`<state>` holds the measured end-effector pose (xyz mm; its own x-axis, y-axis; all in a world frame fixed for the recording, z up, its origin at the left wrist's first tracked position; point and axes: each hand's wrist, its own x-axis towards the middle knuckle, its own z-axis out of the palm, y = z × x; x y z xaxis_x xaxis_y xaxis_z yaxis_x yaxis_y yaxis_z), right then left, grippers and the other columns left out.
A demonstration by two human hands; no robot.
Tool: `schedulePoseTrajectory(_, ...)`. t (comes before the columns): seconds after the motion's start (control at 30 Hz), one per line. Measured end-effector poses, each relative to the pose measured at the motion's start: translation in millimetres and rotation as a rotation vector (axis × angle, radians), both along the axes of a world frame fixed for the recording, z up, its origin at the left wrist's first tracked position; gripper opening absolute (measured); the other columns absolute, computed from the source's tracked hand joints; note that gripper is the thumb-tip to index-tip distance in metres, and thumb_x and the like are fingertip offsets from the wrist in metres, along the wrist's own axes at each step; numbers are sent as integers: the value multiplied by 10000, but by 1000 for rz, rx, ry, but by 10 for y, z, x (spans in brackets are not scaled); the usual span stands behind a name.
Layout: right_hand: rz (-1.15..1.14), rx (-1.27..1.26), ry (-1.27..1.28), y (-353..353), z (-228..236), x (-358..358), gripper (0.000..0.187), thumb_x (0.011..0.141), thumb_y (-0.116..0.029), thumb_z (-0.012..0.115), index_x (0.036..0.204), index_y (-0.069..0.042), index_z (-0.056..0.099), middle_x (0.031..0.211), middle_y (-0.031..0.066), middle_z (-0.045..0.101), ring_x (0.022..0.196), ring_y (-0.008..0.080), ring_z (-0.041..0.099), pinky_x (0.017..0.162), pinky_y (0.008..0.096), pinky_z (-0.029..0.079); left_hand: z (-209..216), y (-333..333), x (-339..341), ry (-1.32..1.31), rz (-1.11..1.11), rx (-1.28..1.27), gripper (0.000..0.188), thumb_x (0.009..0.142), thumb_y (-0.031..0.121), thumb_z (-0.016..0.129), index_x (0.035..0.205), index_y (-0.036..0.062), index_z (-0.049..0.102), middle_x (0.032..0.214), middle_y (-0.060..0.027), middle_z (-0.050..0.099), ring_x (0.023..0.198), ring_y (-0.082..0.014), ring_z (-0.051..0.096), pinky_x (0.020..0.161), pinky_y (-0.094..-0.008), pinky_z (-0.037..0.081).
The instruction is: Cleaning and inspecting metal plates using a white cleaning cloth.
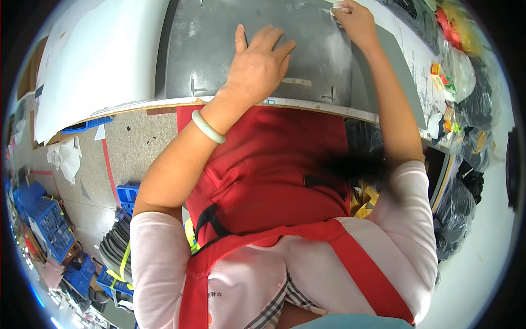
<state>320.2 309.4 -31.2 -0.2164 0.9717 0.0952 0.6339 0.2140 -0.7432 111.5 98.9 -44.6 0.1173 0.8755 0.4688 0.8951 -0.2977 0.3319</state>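
Note:
A dark grey flat sheet with white, chalky smudges lies on the worktable. My left hand rests on it with the fingers spread and holds nothing; a pale green bangle is round that wrist. At the sheet's far right edge, my right hand is closed in a pinch. A small white piece shows at its fingertips, too small to tell its kind. Near the front edge, the sheet carries L-shaped dark marks and a strip of pale tape.
A large white sheet covers the table's left side. Another grey sheet lies under my right forearm. Plastic bags and small boxes crowd the right edge. Blue crates and a stack of dark curved pieces stand on the left floor.

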Motion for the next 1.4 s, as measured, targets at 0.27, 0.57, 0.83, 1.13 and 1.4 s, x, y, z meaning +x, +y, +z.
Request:
schedulePoseTrajectory(0.27,138,-144,-1,77,154,-57,69,884,-93,668,879,-24,680,660,25,611,548,133,565,501,291,450,-60,6,-20,24,24,9,307,957,221,629,1256,166,664,1332,-58,574,1329,-266,492,1121,-646,314)
schedulePoseTrajectory(0.57,416,-13,132,-207,121,-1320,156,915,-151,699,879,1,699,709,49,646,651,133,603,612,307,495,-52,5,21,123,27,-51,352,973,266,593,1308,162,629,1362,-75,553,1366,-263,450,1138,-668,263)
schedulePoseTrajectory(0.83,622,374,-109,-395,203,-2278,193,879,-143,689,860,49,678,845,250,671,788,406,648,727,450,505,-51,-3,-10,38,24,-67,364,954,244,591,1288,108,637,1391,-112,519,1381,-281,425,1127,-699,254)
schedulePoseTrajectory(1.13,673,644,-432,-380,214,-2431,170,885,-128,674,856,40,671,846,259,668,839,450,642,756,479,509,-80,5,-32,14,21,-11,377,941,242,600,1276,73,639,1373,-112,535,1357,-287,449,1108,-719,257)
schedulePoseTrajectory(1.4,418,-136,71,-371,171,-2414,112,900,-65,627,851,35,639,700,109,654,587,179,621,549,325,526,-68,17,-20,43,32,19,306,928,246,611,1173,83,696,1326,-96,564,1337,-271,458,1092,-718,284)
